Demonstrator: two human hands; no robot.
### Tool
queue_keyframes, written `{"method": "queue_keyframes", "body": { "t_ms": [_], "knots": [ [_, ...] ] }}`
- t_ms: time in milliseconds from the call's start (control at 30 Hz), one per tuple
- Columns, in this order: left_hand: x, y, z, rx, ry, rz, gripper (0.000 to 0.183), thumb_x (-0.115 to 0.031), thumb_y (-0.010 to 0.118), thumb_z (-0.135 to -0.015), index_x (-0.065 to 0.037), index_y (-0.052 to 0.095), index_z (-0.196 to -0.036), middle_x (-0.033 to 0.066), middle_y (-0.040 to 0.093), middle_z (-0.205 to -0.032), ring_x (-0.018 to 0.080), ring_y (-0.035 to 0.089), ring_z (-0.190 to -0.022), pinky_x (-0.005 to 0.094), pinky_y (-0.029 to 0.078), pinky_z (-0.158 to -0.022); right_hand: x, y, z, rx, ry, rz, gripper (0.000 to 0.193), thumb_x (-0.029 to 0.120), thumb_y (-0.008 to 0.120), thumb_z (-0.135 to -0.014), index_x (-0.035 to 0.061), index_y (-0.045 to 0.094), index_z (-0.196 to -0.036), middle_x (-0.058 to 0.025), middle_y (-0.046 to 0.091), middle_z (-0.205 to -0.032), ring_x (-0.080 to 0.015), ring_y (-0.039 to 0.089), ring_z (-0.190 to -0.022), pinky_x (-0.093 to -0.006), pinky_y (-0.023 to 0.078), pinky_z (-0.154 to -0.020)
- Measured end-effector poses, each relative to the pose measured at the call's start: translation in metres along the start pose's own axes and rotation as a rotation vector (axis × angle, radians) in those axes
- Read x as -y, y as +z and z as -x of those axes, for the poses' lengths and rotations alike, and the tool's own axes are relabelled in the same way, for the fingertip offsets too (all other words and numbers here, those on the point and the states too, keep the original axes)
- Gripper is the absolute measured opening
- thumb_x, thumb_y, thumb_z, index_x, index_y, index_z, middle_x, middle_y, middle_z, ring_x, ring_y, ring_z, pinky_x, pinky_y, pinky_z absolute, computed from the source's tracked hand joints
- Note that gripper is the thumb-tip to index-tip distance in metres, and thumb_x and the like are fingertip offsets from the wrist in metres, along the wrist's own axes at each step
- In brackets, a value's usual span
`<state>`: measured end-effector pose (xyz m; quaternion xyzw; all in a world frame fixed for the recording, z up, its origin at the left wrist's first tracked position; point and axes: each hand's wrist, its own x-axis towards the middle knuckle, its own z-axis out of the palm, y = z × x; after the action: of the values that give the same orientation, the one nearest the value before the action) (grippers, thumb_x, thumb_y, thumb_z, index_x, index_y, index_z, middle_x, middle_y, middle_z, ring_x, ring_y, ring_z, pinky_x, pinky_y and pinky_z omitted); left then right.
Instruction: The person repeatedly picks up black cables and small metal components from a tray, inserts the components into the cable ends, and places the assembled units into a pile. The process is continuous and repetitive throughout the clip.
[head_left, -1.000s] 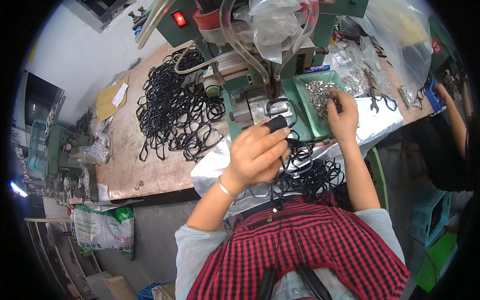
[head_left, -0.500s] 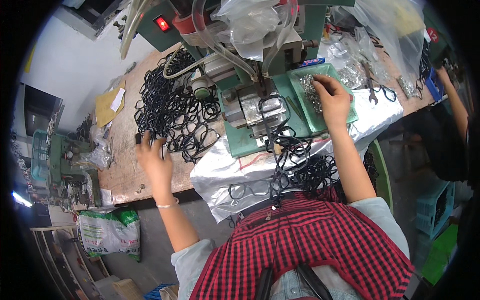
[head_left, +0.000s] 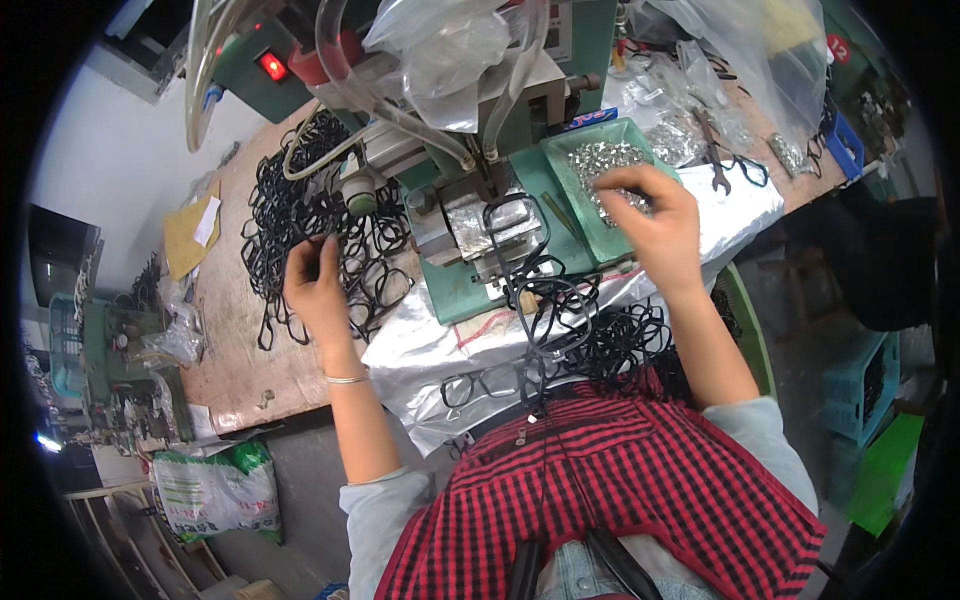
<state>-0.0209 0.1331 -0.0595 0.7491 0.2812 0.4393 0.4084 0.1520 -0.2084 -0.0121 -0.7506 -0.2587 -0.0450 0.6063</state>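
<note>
Risked snagging tangled frames [head_left: 275, 215] left of the machine [head_left: 540, 110] with curled left hand [head_left: 318, 290], or spilling loose bits [head_left: 605, 158] right of it with curled right hand [head_left: 662, 235], with grip impossible to tell in either.

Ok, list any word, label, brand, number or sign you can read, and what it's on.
Wording not copied; print stands on:
White-and-green sack: green and reddish print.
Round red sign: white number.
Small blue packet: light lettering.
Any other print is too small or blurred to read.
</note>
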Motion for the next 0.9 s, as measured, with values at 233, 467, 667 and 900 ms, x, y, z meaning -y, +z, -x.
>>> {"method": "queue_keyframes", "body": {
  "t_ms": [233, 467, 667, 900],
  "knots": [
    [0.012, 0.026, 0.05, 0.031, -0.404, 0.466, 0.014, -0.017, 0.061, -0.101, -0.004, 0.058, -0.103, 0.0044, 0.067, -0.08, 0.0099, 0.059, -0.066, 0.0215, 0.045, -0.06, 0.016, 0.07, -0.022, 0.13, -0.006, -0.39, 0.024, 0.003, 0.07, -0.08, -0.0011, 0.063, -0.103, -0.0061, 0.07, -0.09, -0.0118, 0.067, -0.088, -0.0276, 0.052, -0.083],
    [-0.12, 0.019, 0.032, 0.056, 0.422, 0.731, 0.019, -0.007, 0.05, -0.104, -0.002, 0.05, -0.123, 0.0163, 0.066, -0.106, 0.0189, 0.065, -0.083, 0.0319, 0.054, -0.076, 0.029, 0.071, -0.02, 0.2, 0.156, -0.632, 0.038, 0.002, 0.073, -0.082, -0.0029, 0.058, -0.116, -0.0062, 0.07, -0.092, -0.0096, 0.066, -0.091, -0.0246, 0.051, -0.084],
    [-0.163, 0.037, 0.015, 0.026, 0.439, 0.375, 0.018, -0.008, 0.053, -0.104, 0.001, 0.051, -0.119, 0.0147, 0.07, -0.095, 0.0176, 0.067, -0.084, 0.0278, 0.053, -0.08, 0.038, 0.083, -0.007, 0.149, 0.288, -0.792, 0.05, -0.006, 0.069, -0.085, -0.0054, 0.052, -0.132, -0.0102, 0.067, -0.113, -0.0132, 0.065, -0.099, -0.0262, 0.05, -0.091],
    [-0.183, 0.019, 0.074, 0.762, -0.405, 0.716, 0.024, -0.017, 0.047, -0.104, 0.003, 0.051, -0.117, 0.0144, 0.065, -0.092, 0.0214, 0.067, -0.065, 0.0288, 0.053, -0.06, 0.013, 0.04, -0.016, 0.245, -0.083, -0.176, 0.034, 0.003, 0.068, -0.084, -0.0002, 0.065, -0.117, -0.0139, 0.067, -0.12, -0.026, 0.062, -0.116, -0.036, 0.046, -0.102]
  ]
}}
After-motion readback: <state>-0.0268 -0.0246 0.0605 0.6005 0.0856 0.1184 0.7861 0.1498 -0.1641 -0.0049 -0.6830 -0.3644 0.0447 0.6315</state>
